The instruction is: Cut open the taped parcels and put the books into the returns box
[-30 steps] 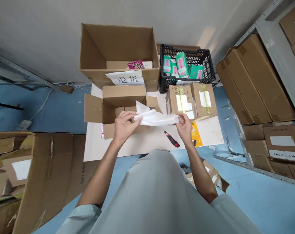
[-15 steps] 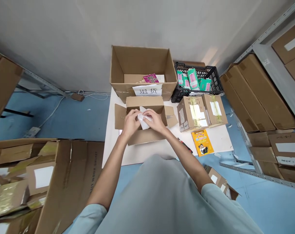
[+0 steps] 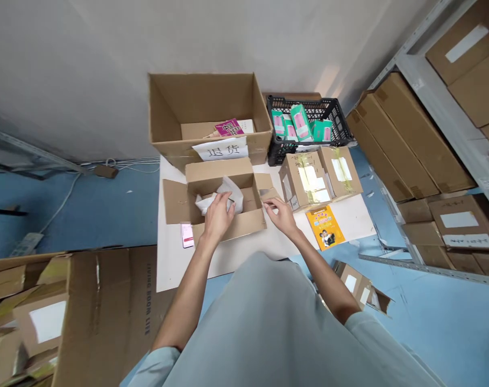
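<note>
Inside the carton [image 3: 244, 223], flaps [image 3: 218, 169] not yet closed, lies white wrap [image 3: 234, 191] beneath the left hand [image 3: 219, 216], right hand [image 3: 282, 216] by a side flap [image 3: 270, 193] (each grip half-curled, hold unclear).

Single view, head-worn: set above wearer's pale grey-blue shirt [image 3: 264, 322], facing forward and steeply down. Table [image 3: 244, 252] close in, mid-frame, its top seen from above; both hands [image 3: 218, 217] near centre, viewed from above and behind. Wall [image 3: 228, 37] fills upper frame beyond. Coverage wide: metal shelving [image 3: 433, 102] tilting along right edge, big carton [image 3: 111, 301] lower left, blue floor [image 3: 446, 322] either side
</note>
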Demonstrator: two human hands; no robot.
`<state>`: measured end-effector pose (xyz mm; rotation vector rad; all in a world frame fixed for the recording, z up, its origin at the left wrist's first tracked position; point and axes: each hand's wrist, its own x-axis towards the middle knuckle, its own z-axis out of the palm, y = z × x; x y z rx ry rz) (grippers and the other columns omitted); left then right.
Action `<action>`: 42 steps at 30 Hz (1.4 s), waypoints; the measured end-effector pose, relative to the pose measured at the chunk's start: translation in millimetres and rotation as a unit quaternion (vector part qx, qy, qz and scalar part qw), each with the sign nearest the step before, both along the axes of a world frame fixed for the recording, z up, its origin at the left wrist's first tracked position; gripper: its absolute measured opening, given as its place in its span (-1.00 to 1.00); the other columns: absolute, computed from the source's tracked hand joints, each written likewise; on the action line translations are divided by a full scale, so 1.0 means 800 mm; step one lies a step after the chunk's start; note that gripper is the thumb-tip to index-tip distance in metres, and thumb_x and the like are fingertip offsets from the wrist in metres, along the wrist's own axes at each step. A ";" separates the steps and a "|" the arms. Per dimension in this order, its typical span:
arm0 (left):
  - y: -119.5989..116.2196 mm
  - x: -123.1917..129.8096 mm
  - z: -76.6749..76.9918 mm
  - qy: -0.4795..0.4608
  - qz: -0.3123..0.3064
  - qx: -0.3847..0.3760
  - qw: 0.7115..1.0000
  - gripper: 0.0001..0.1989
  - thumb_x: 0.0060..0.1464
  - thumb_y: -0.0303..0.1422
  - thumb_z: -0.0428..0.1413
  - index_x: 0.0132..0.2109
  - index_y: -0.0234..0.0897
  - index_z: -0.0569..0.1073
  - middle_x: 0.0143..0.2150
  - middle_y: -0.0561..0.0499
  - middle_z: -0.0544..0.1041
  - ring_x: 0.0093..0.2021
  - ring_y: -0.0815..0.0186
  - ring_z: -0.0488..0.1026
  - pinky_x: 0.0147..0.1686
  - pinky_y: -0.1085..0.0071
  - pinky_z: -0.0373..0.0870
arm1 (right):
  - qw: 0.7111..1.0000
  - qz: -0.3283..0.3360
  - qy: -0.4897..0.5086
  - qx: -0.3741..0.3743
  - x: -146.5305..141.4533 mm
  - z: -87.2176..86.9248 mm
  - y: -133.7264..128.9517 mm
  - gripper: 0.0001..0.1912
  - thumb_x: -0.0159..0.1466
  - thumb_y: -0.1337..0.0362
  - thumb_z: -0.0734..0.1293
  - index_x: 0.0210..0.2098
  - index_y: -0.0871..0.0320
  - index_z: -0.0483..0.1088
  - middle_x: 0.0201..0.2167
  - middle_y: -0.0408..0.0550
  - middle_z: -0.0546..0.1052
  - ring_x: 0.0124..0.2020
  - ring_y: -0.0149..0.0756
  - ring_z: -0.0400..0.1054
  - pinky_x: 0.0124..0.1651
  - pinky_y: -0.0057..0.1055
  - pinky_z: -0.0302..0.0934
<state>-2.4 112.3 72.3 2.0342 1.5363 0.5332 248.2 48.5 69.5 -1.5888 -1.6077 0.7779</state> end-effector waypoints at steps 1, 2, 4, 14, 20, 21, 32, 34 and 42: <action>-0.012 0.016 0.009 -0.027 -0.006 0.014 1.000 -0.55 0.43 -0.32 0.06 0.38 -0.25 0.47 0.32 -0.24 0.55 0.18 -0.03 0.62 0.23 0.08 0.55 | 1.000 -0.024 0.000 -0.012 0.025 -0.006 -0.017 -0.68 0.53 0.08 0.25 -0.02 0.08 0.59 -0.03 0.05 0.68 0.00 -0.16 0.58 0.11 -0.25 0.47; -0.024 0.034 0.016 -0.052 -0.013 0.023 0.998 -0.57 0.45 -0.29 0.05 0.36 -0.22 0.49 0.29 -0.20 0.58 0.14 0.02 0.63 0.20 0.13 0.57 | 0.998 -0.048 -0.004 -0.031 0.051 -0.014 -0.035 -0.67 0.53 0.07 0.25 -0.03 0.09 0.59 -0.04 0.05 0.69 -0.02 -0.16 0.59 0.08 -0.27 0.47; -0.048 0.071 0.023 -0.090 -0.034 0.025 0.995 -0.61 0.47 -0.26 0.05 0.32 -0.18 0.52 0.23 -0.14 0.61 0.08 0.09 0.64 0.13 0.19 0.60 | 0.990 -0.100 -0.029 -0.090 0.108 -0.037 -0.069 -0.69 0.52 0.09 0.25 -0.04 0.10 0.58 -0.04 0.05 0.70 -0.04 -0.16 0.60 0.07 -0.27 0.47; -0.128 0.266 -0.067 -0.063 -0.127 -0.167 0.976 -0.66 0.39 -0.31 0.09 0.21 -0.20 0.60 0.22 -0.12 0.66 -0.05 0.15 0.69 0.02 0.22 0.67 | 0.824 -0.296 -0.238 -0.421 0.340 -0.158 -0.196 -0.12 0.21 0.02 0.57 0.38 0.29 0.28 0.37 0.46 0.37 0.41 0.22 0.27 0.34 -0.12 0.21; -0.155 0.339 -0.110 -0.019 -0.115 -0.226 0.967 -0.66 0.34 -0.34 0.13 0.18 -0.14 0.62 0.16 -0.07 0.71 0.03 0.11 0.70 0.14 0.15 0.65 | 0.810 -0.283 -0.219 -0.464 0.387 -0.173 -0.194 -0.10 0.11 0.00 0.65 0.26 0.34 0.36 0.31 0.57 0.41 0.39 0.32 0.31 0.36 -0.03 0.20; -0.158 0.346 -0.114 -0.019 -0.105 -0.229 0.968 -0.67 0.34 -0.33 0.14 0.17 -0.13 0.63 0.15 -0.06 0.72 0.03 0.11 0.71 0.14 0.15 0.65 | 0.816 -0.282 -0.197 -0.465 0.394 -0.173 -0.192 -0.18 0.11 0.01 0.64 0.20 0.33 0.41 0.28 0.57 0.45 0.35 0.32 0.35 0.33 -0.02 0.24; -0.167 0.373 -0.095 -0.136 0.014 -0.395 0.908 -0.48 0.17 0.04 0.32 0.07 -0.28 0.66 0.14 -0.24 0.71 0.20 -0.05 0.63 0.33 0.08 0.46 | 0.923 -0.158 0.054 -0.347 0.422 -0.075 -0.227 -0.49 0.26 -0.20 0.43 -0.51 0.02 0.24 -0.52 -0.16 0.47 -0.49 -0.24 0.46 -0.49 -0.42 0.28; -0.169 0.376 -0.073 -0.177 0.020 -0.449 0.875 -0.36 0.08 0.18 0.36 0.02 -0.31 0.68 0.09 -0.26 0.72 0.23 -0.11 0.60 0.35 0.04 0.41 | 0.934 -0.134 0.114 -0.311 0.417 -0.029 -0.227 -0.43 0.23 -0.25 0.47 -0.51 0.02 0.23 -0.58 -0.22 0.37 -0.54 -0.30 0.35 -0.52 -0.42 0.27; -0.158 0.337 0.022 -0.373 0.015 -0.490 0.788 -0.37 -0.06 0.10 0.53 0.01 -0.25 0.72 0.06 -0.18 0.75 0.10 0.04 0.65 0.28 0.13 0.46 | 0.930 -0.033 0.296 -0.215 0.372 0.092 -0.166 -0.48 0.19 -0.23 0.61 -0.40 0.07 0.48 -0.41 -0.12 0.59 -0.41 -0.27 0.47 -0.38 -0.39 0.40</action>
